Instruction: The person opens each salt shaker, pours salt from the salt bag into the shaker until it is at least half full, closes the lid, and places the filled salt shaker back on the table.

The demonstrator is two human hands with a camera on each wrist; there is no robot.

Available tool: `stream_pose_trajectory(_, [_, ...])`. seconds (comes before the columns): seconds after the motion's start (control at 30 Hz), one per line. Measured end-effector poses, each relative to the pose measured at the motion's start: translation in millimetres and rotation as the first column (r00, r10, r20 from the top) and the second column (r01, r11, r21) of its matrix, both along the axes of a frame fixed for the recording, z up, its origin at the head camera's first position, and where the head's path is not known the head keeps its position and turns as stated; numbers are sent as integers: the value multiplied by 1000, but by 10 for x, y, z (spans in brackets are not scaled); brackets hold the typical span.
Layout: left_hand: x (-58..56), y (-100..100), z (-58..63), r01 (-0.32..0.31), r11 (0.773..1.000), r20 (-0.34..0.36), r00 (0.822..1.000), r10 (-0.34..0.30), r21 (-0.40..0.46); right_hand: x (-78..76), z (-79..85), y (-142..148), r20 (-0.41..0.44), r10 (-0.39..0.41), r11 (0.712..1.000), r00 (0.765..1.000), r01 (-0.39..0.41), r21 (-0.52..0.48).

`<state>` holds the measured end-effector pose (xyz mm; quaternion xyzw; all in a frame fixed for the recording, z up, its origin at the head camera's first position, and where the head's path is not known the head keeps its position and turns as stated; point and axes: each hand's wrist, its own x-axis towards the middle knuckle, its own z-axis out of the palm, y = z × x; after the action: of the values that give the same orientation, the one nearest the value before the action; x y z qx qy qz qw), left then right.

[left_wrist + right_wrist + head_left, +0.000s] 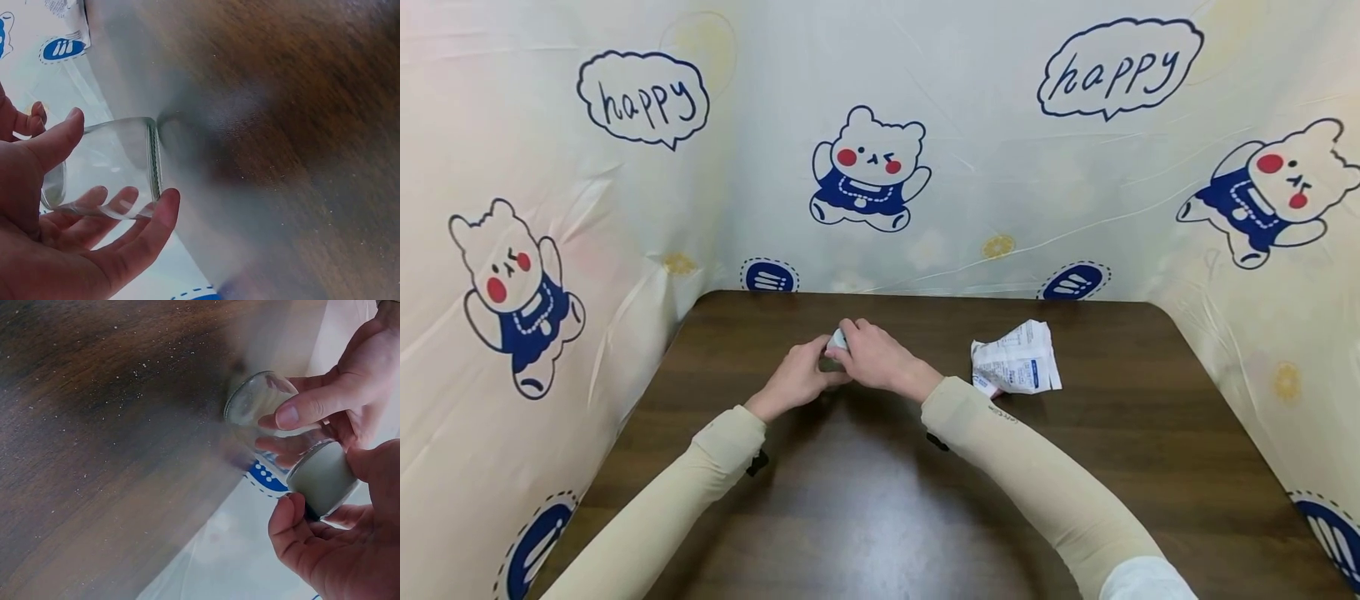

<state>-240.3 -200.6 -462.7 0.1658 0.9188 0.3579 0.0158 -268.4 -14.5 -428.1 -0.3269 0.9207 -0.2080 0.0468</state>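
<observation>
- The left wrist view is showing the clear glass jar [115, 156] at centre left; the head view is mostly hiding it behind the hands.
- Around its sides the left hand [797, 377] is curling thumb and fingers.
- At the right wrist view's lower right, the right hand [883, 356] is pinching the pale lid [322, 480] at the jar's end.
- Right of centre, the head view is showing a white packet [1018, 362] lying.

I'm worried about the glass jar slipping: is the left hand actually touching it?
Touching. The right wrist view shows it: the left hand has its thumb across the glass jar, with fingers on the far side visible through the glass.
</observation>
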Motion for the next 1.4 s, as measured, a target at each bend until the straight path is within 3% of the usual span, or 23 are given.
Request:
stream_pose_trajectory(0.6, [-46,-34,-26,47,999,-49,998,-48,-5,-9,43,15,-23,65,996,998,-64,61])
stream_pose_trajectory(0.83, [-72,-104,-36,114,994,-49,992,-113,4,43,65,18,-86,194,978,977,-186,92])
stream_pose_trajectory(0.9, [-75,-112,-36,124,992,-51,991,-124,1,51,64,24,-84,199,977,976,-191,91])
stream_pose_trajectory(1.03, [-74,-106,-31,122,992,-61,991,-121,12,45,63,24,-71,152,986,986,-147,78])
stream_pose_trajectory(1.27, [-58,-46,-19,72,997,-68,995,-73,-19,28,65,6,-107,-71,997,992,74,33])
stream_pose_trajectory(1.4, [-34,-35,-20,60,998,-43,997,-60,-7,39,71,-6,-77,-104,994,992,105,8])
